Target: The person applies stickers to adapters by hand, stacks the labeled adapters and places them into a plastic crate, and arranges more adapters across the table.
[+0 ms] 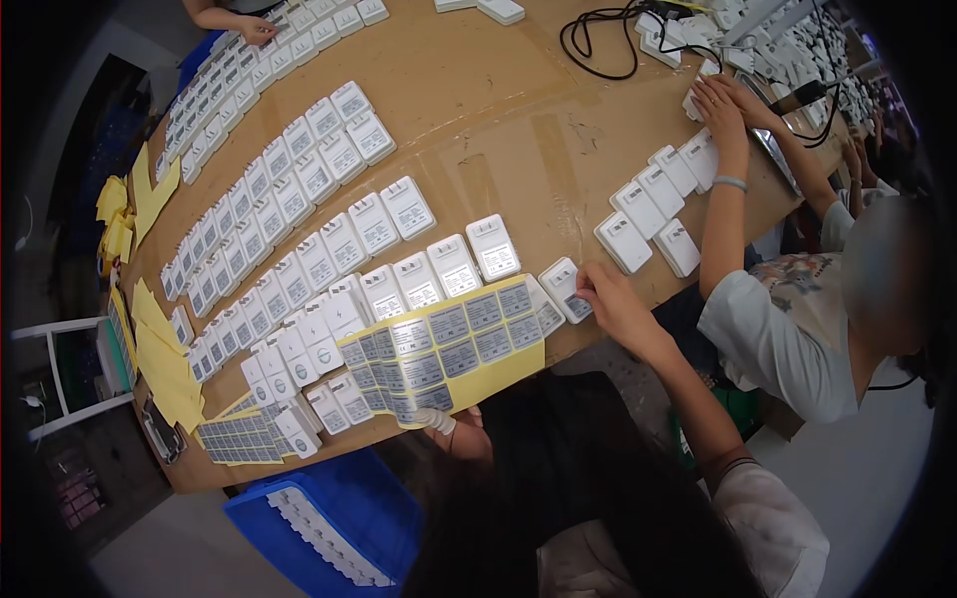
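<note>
My left hand (467,436) is mostly hidden beneath a yellow sheet of grey printed labels (454,344), which it grips at the near edge. The sheet is raised and covers part of the rows of white plug adapters. My right hand (618,309) has its fingers bent together at the right edge of a white plug adapter (563,282), on a grey label (576,307) lying over its lower half. Left of that adapter, another labelled adapter (543,307) is partly covered by the sheet. A labelled adapter (492,246) with its prongs up lies just beyond.
Long rows of labelled adapters (299,169) fill the left of the brown table (478,130). Unlabelled adapters (648,204) lie at right, near a co-worker's hands (723,100). Another person's hand (257,30) is at far left. Yellow backing paper (164,349), a black cable (598,45) and a blue bin (329,513) also show.
</note>
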`<state>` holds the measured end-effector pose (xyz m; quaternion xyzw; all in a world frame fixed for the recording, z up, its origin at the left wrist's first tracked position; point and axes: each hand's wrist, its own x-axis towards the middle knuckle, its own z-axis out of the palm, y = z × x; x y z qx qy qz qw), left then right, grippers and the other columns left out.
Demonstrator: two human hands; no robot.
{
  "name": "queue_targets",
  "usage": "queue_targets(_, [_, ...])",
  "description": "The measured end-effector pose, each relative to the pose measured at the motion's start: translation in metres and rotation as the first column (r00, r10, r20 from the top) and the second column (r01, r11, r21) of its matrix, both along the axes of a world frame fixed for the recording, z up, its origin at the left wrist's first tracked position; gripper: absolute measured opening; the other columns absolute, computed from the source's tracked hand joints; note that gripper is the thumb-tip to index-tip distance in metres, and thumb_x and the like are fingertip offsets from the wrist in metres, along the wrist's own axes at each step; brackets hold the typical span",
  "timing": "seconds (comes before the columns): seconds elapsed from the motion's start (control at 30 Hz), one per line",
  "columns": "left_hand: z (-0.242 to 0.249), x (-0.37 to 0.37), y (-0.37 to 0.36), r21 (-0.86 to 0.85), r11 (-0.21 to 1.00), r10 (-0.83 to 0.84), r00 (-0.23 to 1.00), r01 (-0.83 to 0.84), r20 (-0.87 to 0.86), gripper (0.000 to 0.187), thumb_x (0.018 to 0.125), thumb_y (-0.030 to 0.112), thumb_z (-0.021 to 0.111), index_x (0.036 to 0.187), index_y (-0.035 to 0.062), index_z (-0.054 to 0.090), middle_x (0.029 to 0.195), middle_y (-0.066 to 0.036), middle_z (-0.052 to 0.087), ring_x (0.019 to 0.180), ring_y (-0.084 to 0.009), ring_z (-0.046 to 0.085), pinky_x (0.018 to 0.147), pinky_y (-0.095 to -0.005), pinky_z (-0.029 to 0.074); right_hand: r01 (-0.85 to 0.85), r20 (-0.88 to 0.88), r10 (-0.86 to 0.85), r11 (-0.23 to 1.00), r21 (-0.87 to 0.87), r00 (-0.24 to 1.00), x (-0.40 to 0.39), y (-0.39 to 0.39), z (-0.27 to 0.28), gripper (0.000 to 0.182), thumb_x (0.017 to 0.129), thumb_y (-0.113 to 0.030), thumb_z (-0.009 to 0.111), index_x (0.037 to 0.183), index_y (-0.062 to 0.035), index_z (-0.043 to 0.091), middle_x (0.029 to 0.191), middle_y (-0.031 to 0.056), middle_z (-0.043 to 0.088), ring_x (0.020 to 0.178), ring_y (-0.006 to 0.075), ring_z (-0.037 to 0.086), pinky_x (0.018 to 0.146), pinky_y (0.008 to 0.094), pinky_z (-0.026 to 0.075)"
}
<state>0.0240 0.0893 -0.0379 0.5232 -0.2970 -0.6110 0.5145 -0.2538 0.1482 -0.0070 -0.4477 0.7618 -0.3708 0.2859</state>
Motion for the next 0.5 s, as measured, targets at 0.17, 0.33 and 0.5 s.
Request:
queue_targets(0.17, [0.018,-0.01,-0.003,0.012,1.0,0.018,1.0,-0.018,0.011,0.078,0.099,0.069,0.043,0.124,-0.0051,0.049,0.072,-0.013,0.063,0.042,-0.0158,0.048,0.034,-0.0246,0.034,-0.013,-0.057,0.014,1.0,0.025,0.998,0.001,-0.001,0.0,0.012,0.094,0.001,0.062,0.1,-0.0001,0.052,0.096,0.0197,0.06,0.091,0.0393,0.062,0.078,0.044,0.049])
queue_targets(0.33, [0.025,-0.014,-0.004,-0.011,0.999,-0.037,0.999,0.037,-0.006,0.08,0.099,0.069,0.042,0.128,-0.0062,0.047,0.074,-0.014,0.063,0.042,-0.0146,0.049,0.035,-0.0243,0.034,-0.029,-0.163,0.042,0.997,0.078,0.986,0.005,-0.001,0.0,0.015,0.092,-0.002,0.065,0.099,-0.0021,0.052,0.098,0.0186,0.061,0.095,0.0435,0.058,0.08,0.0485,0.046])
queue_targets(0.5, [0.027,-0.016,-0.004,0.006,0.999,-0.04,0.999,0.04,0.006,0.082,0.1,0.068,0.039,0.131,-0.0072,0.046,0.076,-0.014,0.063,0.043,-0.0146,0.049,0.035,-0.0249,0.035,0.065,-0.223,-0.052,0.996,0.053,0.973,0.018,0.006,-0.003,0.033,0.087,-0.006,0.071,0.117,-0.0061,0.057,0.101,0.0161,0.059,0.1,0.0392,0.057,0.085,0.047,0.046])
